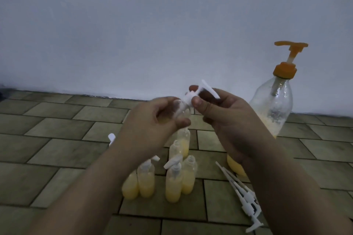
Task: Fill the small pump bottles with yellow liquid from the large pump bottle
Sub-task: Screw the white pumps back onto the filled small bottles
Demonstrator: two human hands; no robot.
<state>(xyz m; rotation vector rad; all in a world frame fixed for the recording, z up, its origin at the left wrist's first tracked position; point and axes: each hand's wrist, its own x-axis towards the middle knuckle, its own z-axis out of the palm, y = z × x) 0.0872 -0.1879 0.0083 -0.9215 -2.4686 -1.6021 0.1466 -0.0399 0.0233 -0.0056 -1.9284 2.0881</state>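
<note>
Tiled floor point(57, 150): left hand point(152, 120) grips small bottle point(183, 112); right hand point(225, 112) pinches its white pump point(193, 97).

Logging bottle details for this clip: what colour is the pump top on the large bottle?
Orange, on the large bottle's pump top; it shows clearly in the head view, the only one.
</note>
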